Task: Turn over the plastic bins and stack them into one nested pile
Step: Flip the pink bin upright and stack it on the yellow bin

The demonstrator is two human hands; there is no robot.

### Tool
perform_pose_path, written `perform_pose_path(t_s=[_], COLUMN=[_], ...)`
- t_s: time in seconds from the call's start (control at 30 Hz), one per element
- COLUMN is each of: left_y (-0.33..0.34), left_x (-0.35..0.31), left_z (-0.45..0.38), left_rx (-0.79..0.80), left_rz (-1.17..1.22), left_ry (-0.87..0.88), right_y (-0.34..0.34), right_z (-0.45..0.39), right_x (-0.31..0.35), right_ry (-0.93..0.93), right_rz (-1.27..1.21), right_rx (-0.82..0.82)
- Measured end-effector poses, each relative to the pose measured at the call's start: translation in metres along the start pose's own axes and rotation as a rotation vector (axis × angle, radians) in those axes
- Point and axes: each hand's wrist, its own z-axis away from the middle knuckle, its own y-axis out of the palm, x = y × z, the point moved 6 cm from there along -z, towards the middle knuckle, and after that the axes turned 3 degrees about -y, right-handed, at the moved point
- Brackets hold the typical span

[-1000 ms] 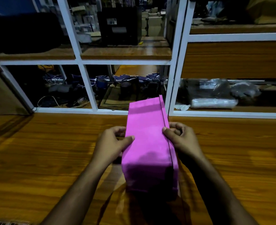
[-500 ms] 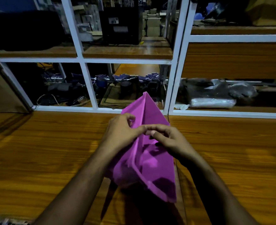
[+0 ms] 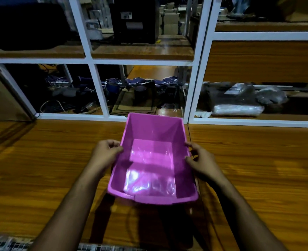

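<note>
Wood-grain table [image 3: 40, 169] runs under everything. Your left hand [image 3: 106, 153] has its fingers curled on the left rim of the pink bin [image 3: 152, 160] — thumb toward the inside, as far as the dim light shows. It sits open side up between your hands, at the table's middle, its near end seemingly lifted. Your right hand [image 3: 202, 162] pinches the right rim — fingers curled over the edge. Behind stands a white-framed shelf [image 3: 198, 69].
</note>
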Motion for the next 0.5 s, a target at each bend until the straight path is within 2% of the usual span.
perform_pose_path(t_s=[0.13,0.3,0.4,0.5], left_y=[0.003,0.001,0.004,0.006], left_x=[0.02,0.028,0.029,0.027], left_z=[0.0,-0.001,0.002,0.004], left_rx=[0.05,0.104,0.184,0.23], left_rz=[0.108,0.185,0.258,0.298], left_ry=[-0.084,-0.141,-0.193,-0.194], right_y=[-0.001,0.014,0.017,0.017], right_z=[0.0,-0.002,0.002,0.007], right_x=[0.0,-0.017,-0.016,-0.016], right_ry=[-0.005,0.229,0.279,0.311], right_rz=[-0.132,-0.557,-0.665,-0.726], right_rx=[-0.006,0.056,0.11,0.079])
